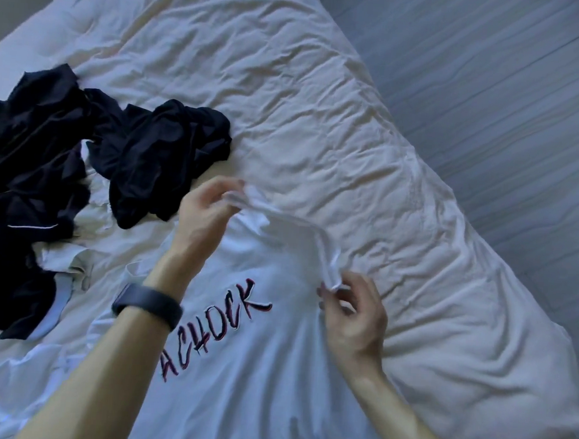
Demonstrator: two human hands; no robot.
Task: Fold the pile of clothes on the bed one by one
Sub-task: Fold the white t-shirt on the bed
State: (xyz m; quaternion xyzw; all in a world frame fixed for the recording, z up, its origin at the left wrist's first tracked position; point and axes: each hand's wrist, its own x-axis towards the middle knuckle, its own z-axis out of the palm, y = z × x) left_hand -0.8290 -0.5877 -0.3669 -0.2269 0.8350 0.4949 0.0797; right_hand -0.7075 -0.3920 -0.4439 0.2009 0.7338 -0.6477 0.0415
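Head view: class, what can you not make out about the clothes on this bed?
Head view only.
White T-shirt: hem cut off by the bottom edge; the print's start may lie under the left forearm.
Dark clothes: crumpled, cut by the left edge, so number and kinds unclear.

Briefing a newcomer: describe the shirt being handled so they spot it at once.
Start from the bed with its crumpled cream cover; dark clothes are heaped on its left side. Beside them, nearest the camera, lies a white T-shirt, its far edge pinched by the left hand and right hand. It alone carries dark red-edged lettering.
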